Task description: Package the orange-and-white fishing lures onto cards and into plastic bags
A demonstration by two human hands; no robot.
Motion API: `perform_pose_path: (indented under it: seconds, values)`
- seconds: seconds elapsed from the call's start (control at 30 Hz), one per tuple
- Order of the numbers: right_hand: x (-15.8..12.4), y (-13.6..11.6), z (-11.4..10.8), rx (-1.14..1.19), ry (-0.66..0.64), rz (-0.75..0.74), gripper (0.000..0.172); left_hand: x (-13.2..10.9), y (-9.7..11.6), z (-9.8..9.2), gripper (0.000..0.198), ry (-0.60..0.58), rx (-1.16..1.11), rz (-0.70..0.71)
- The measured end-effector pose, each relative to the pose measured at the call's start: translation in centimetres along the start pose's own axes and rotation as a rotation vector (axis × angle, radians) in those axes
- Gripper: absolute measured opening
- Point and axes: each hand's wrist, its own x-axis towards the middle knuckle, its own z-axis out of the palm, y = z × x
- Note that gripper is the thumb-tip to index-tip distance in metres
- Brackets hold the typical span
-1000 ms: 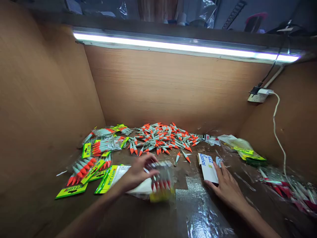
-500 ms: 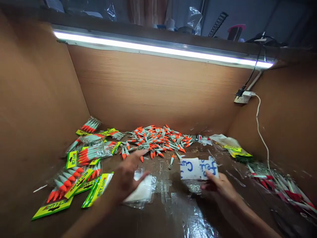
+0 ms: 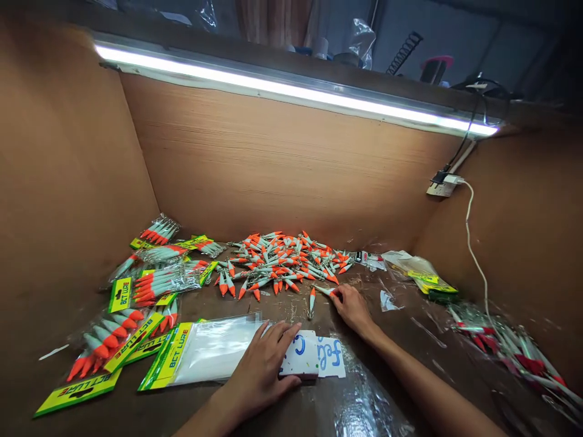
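My left hand (image 3: 266, 367) lies over the left end of a flat white piece with blue handwriting (image 3: 331, 357), fingers across its top and thumb at its near edge. Partly under this hand is a stack of clear plastic bags (image 3: 218, 349) with a yellow-green BCT LURE header. My right hand (image 3: 353, 309) is closed in a pinch on the orange end of a fishing lure (image 3: 324, 291), just in front of the pile. A single lure (image 3: 311, 302) lies beside it. The large heap of orange-and-white lures (image 3: 282, 261) spreads along the back.
Packed lure bags (image 3: 159, 282) crowd the left side. At the back right lie yellow-labelled packets (image 3: 423, 276), and red-and-white lures (image 3: 514, 352) are heaped at far right. A white cable (image 3: 471, 237) hangs from an outlet. Wooden walls enclose the bench beneath a tube light (image 3: 296, 88).
The white piece has moved left and down onto the bench beside the bags, under my left hand. My right hand has let go of it, reached forward and pinched a lure.
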Motion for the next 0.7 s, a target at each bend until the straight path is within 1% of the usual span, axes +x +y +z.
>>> perform_pose_path:
  seconds: [0.03, 0.1, 0.2, 0.23, 0.3, 0.37, 0.43, 0.57, 0.63, 0.7]
  values:
    - [0.0, 0.0, -0.1, 0.011, 0.002, 0.008, 0.026, 0.1, -0.1, -0.1, 0.096, 0.017, -0.009, -0.011]
    - [-0.5, 0.1, -1.0, 0.040, -0.006, 0.027, 0.031, 0.2, -0.2, 0.0, 0.100, 0.042, -0.022, -0.047]
    - [-2.7, 0.5, -3.6, 0.106, -0.040, 0.030, 0.035, 0.5, -0.2, 0.3, 0.100, 0.059, -0.044, -0.086]
    - [-3.7, 0.7, -4.6, 0.129, -0.071, 0.013, 0.035, 0.5, -0.2, 0.4, 0.100, 0.058, -0.052, -0.089]
    - [-5.9, 0.7, -6.2, 0.145, -0.197, -0.045, 0.031, 0.6, -0.2, 0.5, 0.099, 0.059, -0.066, -0.093]
    - [-7.9, 0.3, -7.0, 0.134, -0.326, -0.104, 0.028, 0.6, -0.2, 0.7, 0.100, 0.059, -0.079, -0.092]
    - [-9.3, -0.7, -6.7, 0.116, -0.379, -0.159, 0.026, 0.7, 0.1, 0.9, 0.102, 0.054, -0.095, -0.076]
    - [-10.5, -3.2, -3.7, 0.013, -0.342, -0.297, 0.018, 0.8, 0.9, 1.0, 0.106, 0.034, -0.147, -0.033]
    - [-10.8, -3.9, -2.3, -0.030, -0.327, -0.360, 0.014, 0.8, 1.1, 0.8, 0.106, 0.048, -0.173, -0.043]
    - [-11.0, -4.2, -1.5, -0.045, -0.328, -0.411, 0.012, 0.8, 1.1, 0.6, 0.106, 0.063, -0.199, -0.050]
